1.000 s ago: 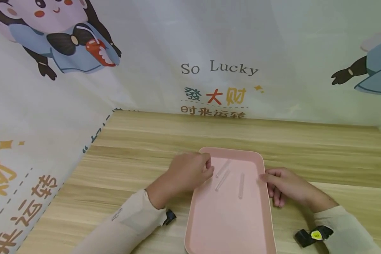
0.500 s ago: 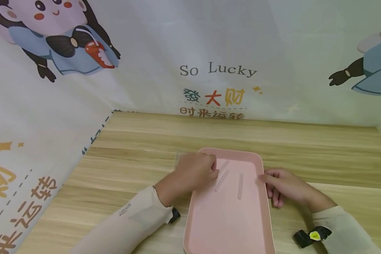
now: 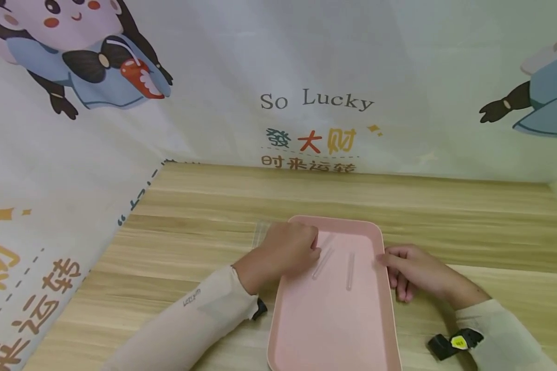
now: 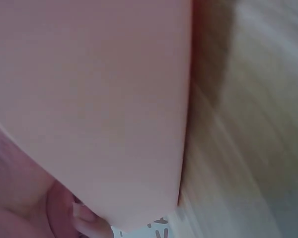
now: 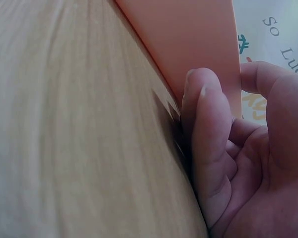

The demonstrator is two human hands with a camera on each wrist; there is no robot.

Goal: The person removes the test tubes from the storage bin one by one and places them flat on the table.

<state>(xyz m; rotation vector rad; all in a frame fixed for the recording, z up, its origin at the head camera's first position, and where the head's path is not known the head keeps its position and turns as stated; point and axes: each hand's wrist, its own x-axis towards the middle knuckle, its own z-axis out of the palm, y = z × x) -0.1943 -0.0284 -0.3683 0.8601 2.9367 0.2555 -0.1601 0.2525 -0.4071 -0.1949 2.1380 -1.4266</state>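
Note:
A pink rectangular tray (image 3: 334, 324) lies on the wooden table. Two slim clear tubes show inside it, a right one (image 3: 350, 271) and a slanted middle one (image 3: 323, 264). Beside the latter, a third clear tube (image 3: 328, 241) is partly covered by fingers. My left hand (image 3: 283, 250) reaches over the tray's left rim, its bent fingertips right at that third tube; I cannot tell whether they pinch it. My right hand (image 3: 413, 270) grips the tray's right rim, thumb on the rim, other fingers curled against the outer wall (image 5: 188, 44).
Partly behind my left hand, a clear, see-through item (image 3: 261, 232) lies on the table (image 3: 204, 206) left of the tray. A printed cloth (image 3: 223, 77) hangs along the back and left edges. Both sleeves carry black wrist devices, the right one (image 3: 455, 342) showing a yellow label.
My left hand has moved slightly right over the tray, covering more of the third tube. More of the clear item behind it shows. My right hand keeps its grip on the rim.

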